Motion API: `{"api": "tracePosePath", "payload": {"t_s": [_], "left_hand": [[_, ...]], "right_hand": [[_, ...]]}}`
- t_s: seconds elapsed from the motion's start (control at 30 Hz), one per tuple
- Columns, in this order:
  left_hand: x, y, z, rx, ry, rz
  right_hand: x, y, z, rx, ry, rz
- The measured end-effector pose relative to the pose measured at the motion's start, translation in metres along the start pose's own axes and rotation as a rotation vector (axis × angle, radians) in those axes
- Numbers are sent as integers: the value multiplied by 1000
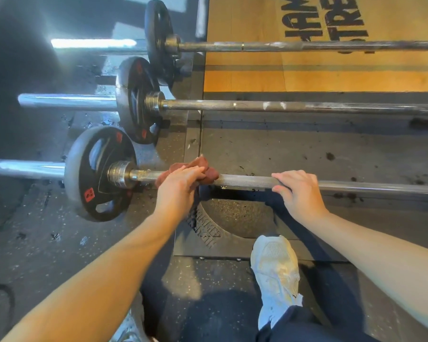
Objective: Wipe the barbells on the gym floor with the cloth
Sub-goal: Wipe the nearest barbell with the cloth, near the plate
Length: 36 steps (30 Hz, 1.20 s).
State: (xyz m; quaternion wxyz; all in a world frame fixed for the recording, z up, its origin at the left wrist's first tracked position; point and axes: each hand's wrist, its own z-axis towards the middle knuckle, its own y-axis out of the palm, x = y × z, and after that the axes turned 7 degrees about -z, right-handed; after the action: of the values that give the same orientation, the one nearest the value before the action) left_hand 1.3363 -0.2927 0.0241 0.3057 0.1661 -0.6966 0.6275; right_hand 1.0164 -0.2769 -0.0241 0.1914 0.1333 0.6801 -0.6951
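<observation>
Three barbells lie side by side on the gym floor, each with a black plate at its left end. On the nearest barbell [245, 180], my left hand [180, 186] grips a reddish-brown cloth [198, 166] wrapped over the shaft, just right of the collar. My right hand [299, 191] grips the same shaft a little further right, fingers curled over the top. The middle barbell [294, 106] and the far barbell [294, 46] lie beyond, untouched.
The nearest bar's plate [99, 174] stands left of the cloth. My white shoe [277, 272] is on the dark rubber mat [306, 149] below the bar. A wooden platform [331, 75] with black lettering lies under the far bar.
</observation>
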Motion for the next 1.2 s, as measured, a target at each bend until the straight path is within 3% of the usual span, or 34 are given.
{"api": "tracePosePath", "payload": {"t_s": [0.17, 0.3, 0.5, 0.6, 0.73, 0.83, 1.0, 1.1, 1.2], "left_hand": [[-53, -42, -16, 88, -26, 168], [-47, -36, -15, 158, -63, 146], [39, 59, 15, 87, 117, 47], [21, 42, 17, 69, 224, 88], [-43, -25, -15, 185, 53, 105], [-49, -23, -24, 311, -114, 106], [26, 63, -11, 223, 25, 1], [7, 38, -4, 151, 138, 43], [-36, -20, -18, 207, -15, 37]], "right_hand": [[0, -1, 2, 2, -14, 18], [-1, 5, -1, 41, -27, -8], [4, 2, -3, 43, -39, 1], [4, 0, 0, 25, -45, 19], [0, 4, 0, 21, -35, 10], [-1, 6, -1, 31, -30, -8], [3, 2, -3, 42, -39, -5], [3, -1, 0, 8, -33, 28], [-3, -1, 3, -20, -7, 28]]}}
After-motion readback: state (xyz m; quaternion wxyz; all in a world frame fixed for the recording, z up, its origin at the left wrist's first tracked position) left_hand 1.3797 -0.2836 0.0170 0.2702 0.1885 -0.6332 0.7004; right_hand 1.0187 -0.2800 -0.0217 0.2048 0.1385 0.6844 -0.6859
